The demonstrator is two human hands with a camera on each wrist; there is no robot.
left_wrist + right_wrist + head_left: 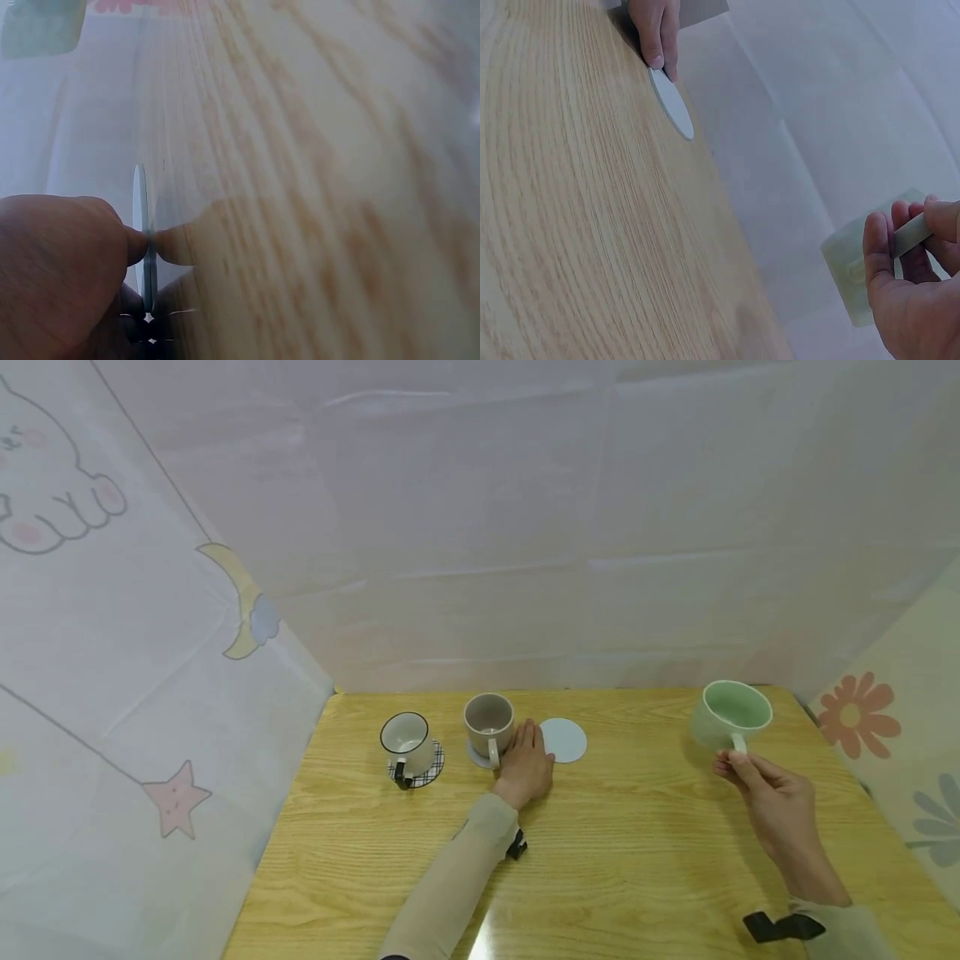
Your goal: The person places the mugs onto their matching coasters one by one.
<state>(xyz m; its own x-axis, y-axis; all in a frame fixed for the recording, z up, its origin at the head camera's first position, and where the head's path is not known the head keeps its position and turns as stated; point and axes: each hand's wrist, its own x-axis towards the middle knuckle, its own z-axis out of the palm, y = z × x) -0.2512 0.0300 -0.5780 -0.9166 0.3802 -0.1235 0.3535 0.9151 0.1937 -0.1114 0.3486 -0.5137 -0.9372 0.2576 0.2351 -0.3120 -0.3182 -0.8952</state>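
Note:
My right hand [776,806] pinches the handle of a pale green mug [731,714], which is held upright above the right part of the table. In the right wrist view the fingers and thumb curl round the handle of that mug [847,277]. My left hand [527,770] lies at the left edge of a round light-blue coaster [564,740], fingers extended and thumb touching the coaster's rim [139,199]. Just left of this hand, a beige-grey mug [489,720] stands on another round coaster [477,757].
Farther left, a white mug with a dark rim [406,747] rests on a checked round coaster [431,768]. The wooden table [615,860] meets a pale sheet [487,527] at its back edge. Printed sheets hang at both sides.

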